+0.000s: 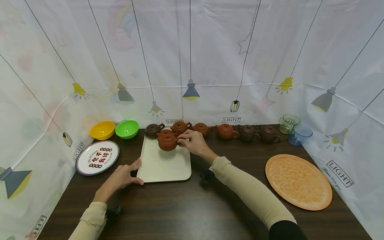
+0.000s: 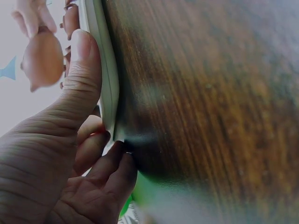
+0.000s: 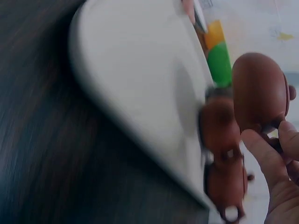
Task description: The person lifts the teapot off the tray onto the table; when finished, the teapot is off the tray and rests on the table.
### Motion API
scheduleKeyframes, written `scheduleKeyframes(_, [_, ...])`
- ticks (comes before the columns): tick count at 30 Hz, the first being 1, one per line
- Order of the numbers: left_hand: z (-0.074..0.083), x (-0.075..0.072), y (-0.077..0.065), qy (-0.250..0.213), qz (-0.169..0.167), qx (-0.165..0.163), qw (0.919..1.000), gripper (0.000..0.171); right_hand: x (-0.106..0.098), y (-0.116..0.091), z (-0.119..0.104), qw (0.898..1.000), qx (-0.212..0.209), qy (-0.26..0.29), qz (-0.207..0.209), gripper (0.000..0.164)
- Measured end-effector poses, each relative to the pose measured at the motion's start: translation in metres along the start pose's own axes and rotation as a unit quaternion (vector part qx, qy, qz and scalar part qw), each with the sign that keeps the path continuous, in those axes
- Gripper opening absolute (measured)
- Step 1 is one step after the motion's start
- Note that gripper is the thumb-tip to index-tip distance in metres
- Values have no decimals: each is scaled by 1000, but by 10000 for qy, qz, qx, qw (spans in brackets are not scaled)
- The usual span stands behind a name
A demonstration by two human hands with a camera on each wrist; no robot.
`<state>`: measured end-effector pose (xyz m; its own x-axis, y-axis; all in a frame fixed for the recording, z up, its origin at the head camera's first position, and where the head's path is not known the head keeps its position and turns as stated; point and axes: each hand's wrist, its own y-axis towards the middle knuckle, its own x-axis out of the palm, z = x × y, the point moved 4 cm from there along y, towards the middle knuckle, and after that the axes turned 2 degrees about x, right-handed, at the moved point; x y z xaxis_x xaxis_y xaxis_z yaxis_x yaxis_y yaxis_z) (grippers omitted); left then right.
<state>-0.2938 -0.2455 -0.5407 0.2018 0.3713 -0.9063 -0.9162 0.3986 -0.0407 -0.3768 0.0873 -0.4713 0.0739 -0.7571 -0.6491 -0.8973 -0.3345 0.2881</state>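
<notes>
My right hand [image 1: 195,142] pinches the handle of a reddish-brown teapot [image 1: 167,142]. In the right wrist view the held teapot [image 3: 259,91] hangs above the cream tray [image 3: 135,51]. My left hand [image 1: 123,176] holds the left edge of the tray [image 1: 166,171], near its front corner. The left wrist view has the left thumb lying over the rim and the other fingers curled at the edge. Partly hidden behind the held teapot is another reddish-brown teapot [image 1: 165,132]. Around the tray's far end stand a dark teapot [image 1: 154,129] and a brown teapot [image 1: 180,127].
More teapots [image 1: 226,131] line the back edge to the right. Two glasses [image 1: 300,134] stand at the back right, above a round pizza-patterned mat [image 1: 298,181]. At left are a yellow bowl [image 1: 102,130], a green bowl [image 1: 127,129] and a printed plate [image 1: 97,157].
</notes>
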Motion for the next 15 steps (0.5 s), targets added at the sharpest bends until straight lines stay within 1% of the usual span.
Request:
scheduleKeyframes(1, [-7, 6, 3, 82, 33, 64, 9999, 107, -7, -2, 5, 10000, 9, 3, 28, 21])
scheduleKeyframes(2, [-11, 8, 5, 106, 25, 89, 9999, 107, -14, -5, 10, 10000, 20, 22, 58, 21])
scheduleKeyframes(3, [-10, 8, 5, 52, -27, 82, 9999, 109, -22, -7, 15, 9999, 27, 17, 103, 20])
scheduleKeyframes(5, [-13, 10, 7, 75, -3, 90, 9999, 108, -36, -13, 25, 9998, 34, -37, 196, 20])
scheduleKeyframes(10, [10, -6, 0, 15, -97, 7, 10000, 108, -65, -32, 50, 9988, 292, -171, 364, 19])
scheduleKeyframes(12, [20, -12, -3, -26, -147, -52, 9999, 108, -71, -39, 60, 9981, 415, -233, 379, 19])
scheduleKeyframes(14, [26, -16, -7, -89, -188, -106, 9997, 108, -75, -44, 69, 9975, 522, -274, 381, 19])
scheduleKeyframes(15, [27, -15, -7, -46, -146, -108, 9998, 108, -77, -47, 73, 9972, 552, -319, 382, 19])
